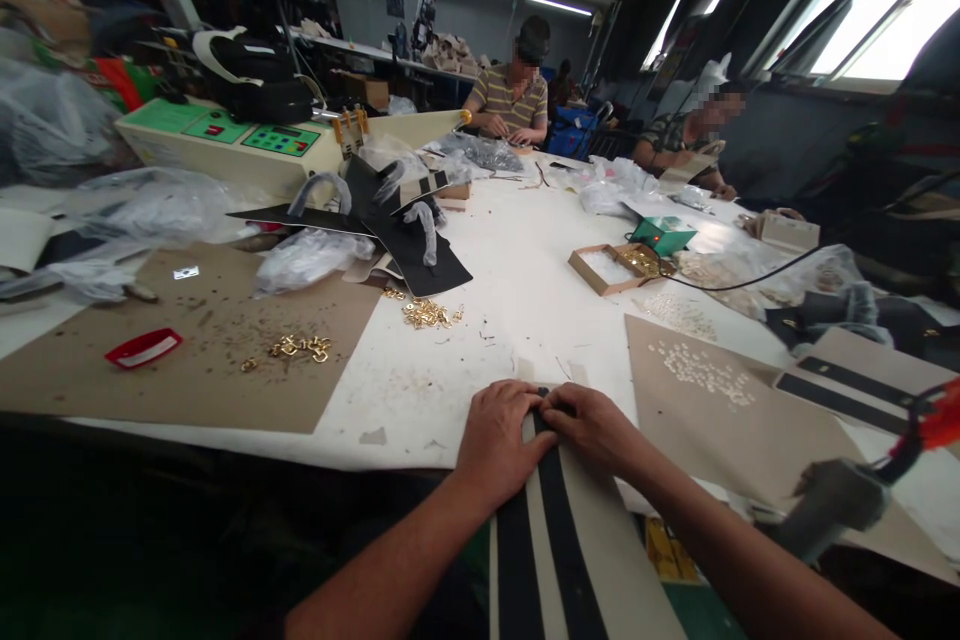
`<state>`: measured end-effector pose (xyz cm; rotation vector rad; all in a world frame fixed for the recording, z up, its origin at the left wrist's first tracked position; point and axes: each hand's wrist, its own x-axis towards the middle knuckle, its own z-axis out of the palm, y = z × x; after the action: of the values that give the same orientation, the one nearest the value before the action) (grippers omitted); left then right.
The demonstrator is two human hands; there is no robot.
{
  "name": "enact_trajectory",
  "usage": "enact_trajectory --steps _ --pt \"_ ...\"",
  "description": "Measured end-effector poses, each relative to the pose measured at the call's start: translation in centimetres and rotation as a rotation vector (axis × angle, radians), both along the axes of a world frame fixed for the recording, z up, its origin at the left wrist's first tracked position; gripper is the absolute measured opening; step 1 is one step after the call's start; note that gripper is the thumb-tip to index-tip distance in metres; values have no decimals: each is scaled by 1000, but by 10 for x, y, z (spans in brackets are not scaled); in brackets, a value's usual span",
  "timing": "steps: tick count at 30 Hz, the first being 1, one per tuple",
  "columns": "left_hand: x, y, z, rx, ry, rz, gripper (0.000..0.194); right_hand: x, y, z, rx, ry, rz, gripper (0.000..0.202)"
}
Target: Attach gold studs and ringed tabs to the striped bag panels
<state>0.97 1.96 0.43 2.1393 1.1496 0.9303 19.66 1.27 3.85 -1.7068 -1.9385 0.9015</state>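
A beige panel with two black stripes (561,510) slopes from the table's near edge down toward me. My left hand (499,440) grips its far end, thumb lying across a black stripe and fingers bent over the edge. At the same end, my right hand (592,425) is closed in a pinch over the tip of the stripe, close against the left fingers. Whatever small piece may be between the right fingertips is hidden.
Gold metal fittings (429,313) lie in a pile beyond my hands. Small white pieces (701,375) are scattered on brown board at right. A red tray (144,348), a cardboard box (600,270), a green-panelled machine (247,145) and two seated people (510,100) are around the table.
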Motion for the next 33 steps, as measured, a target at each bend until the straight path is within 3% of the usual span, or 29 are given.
enact_trajectory --steps 5,12,26,30,33 --pt "1 0 0 3 -11 1 31 -1 2 6 -78 12 30 14" --pt "1 0 2 -1 8 4 40 1 5 4 -75 28 -7 18" --pt "2 2 1 31 39 -2 40 1 11 -3 -40 -23 -77 6" --pt "2 2 1 37 52 -1 45 0 10 4 3 -9 -78 11" --pt "2 2 2 45 49 11 41 8 -13 16 100 46 -190 24"
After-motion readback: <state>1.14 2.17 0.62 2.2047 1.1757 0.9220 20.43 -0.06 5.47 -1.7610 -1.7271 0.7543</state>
